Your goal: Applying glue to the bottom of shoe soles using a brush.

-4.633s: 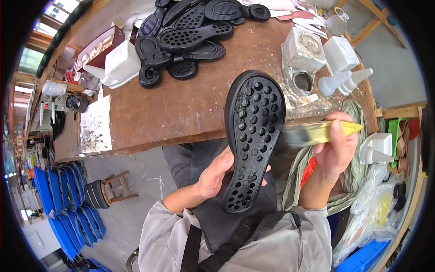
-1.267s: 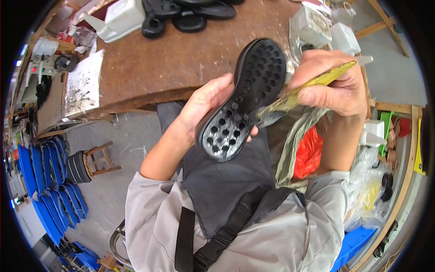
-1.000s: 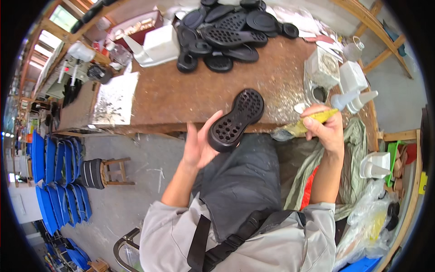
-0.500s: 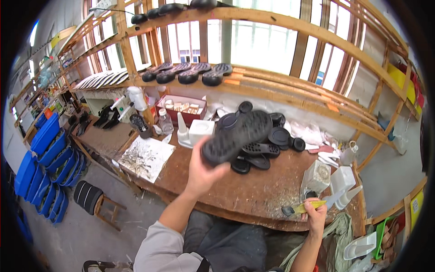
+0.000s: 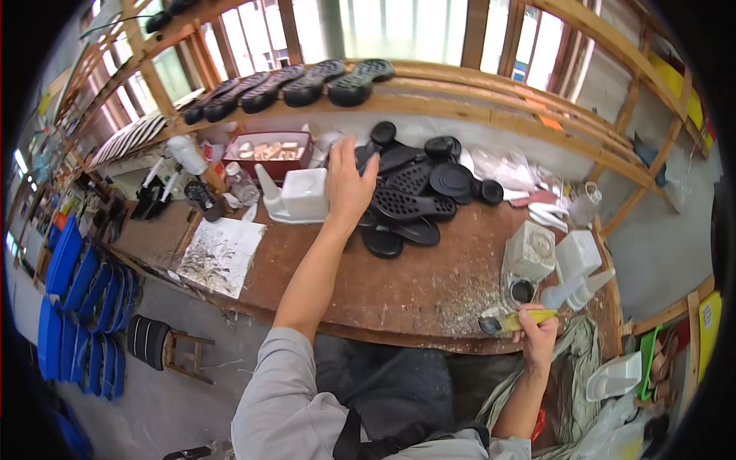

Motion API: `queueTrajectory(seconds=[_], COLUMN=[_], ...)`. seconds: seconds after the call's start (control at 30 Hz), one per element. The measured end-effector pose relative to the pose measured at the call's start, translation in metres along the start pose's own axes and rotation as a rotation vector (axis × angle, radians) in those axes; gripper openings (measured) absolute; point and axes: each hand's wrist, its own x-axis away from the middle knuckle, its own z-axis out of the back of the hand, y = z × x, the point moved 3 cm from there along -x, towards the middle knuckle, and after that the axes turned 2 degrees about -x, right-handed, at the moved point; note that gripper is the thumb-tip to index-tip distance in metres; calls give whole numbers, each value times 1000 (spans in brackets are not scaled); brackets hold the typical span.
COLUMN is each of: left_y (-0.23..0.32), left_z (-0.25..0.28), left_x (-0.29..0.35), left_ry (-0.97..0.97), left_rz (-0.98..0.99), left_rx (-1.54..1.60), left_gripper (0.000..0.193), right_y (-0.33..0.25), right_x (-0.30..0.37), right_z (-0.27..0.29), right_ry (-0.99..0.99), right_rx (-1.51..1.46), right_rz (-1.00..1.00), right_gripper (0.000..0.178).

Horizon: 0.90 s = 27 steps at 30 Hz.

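Observation:
My left hand (image 5: 350, 184) reaches over the left side of a pile of black shoe soles (image 5: 414, 205), fingers stretched and thumb apart. I see nothing held in it, though the hand hides part of the pile and it is unclear whether the fingertips touch a sole. A white block-shaped container (image 5: 305, 193) with a cone-shaped spout beside it stands just left of the hand. My right hand (image 5: 538, 336) grips a brush (image 5: 502, 323) with a yellowish handle and dark bristles, held over the bench's front edge near a small dark-mouthed cup (image 5: 522, 291).
Several black soles (image 5: 314, 83) line the wooden rail above the bench (image 5: 307, 299). A red box (image 5: 270, 153) of small pale pieces and a stained white sheet (image 5: 222, 257) are at left. Another white container (image 5: 530, 249) stands at right. Blue bins (image 5: 65, 268) and a stool (image 5: 157, 343) are on the floor.
The black sole that my left hand held has left it, and the hand is now farther over the pile, opened. My right hand keeps the brush in nearly the same place. The view has shifted.

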Motion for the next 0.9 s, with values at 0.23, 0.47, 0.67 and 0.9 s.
queueTrajectory(seconds=[0.23, 0.47, 0.67, 0.9], left_y=[-77, -19, 85, 93], left_z=[-83, -63, 11, -35], left_x=[56, 78, 171, 248], left_ry=[-702, -197, -314, -1336], left_rz=[297, 115, -788, -696], left_rx=[-536, 200, -41, -85], left_gripper=[84, 37, 51, 88], right_y=[26, 19, 8, 9], right_x=[-1, -2, -45, -73], right_z=[4, 34, 71, 65], right_ry=[9, 202, 404, 187], right_rx=[-29, 70, 415, 1067], right_rz=[-74, -90, 5, 12], right_gripper=[15, 13, 17, 22])
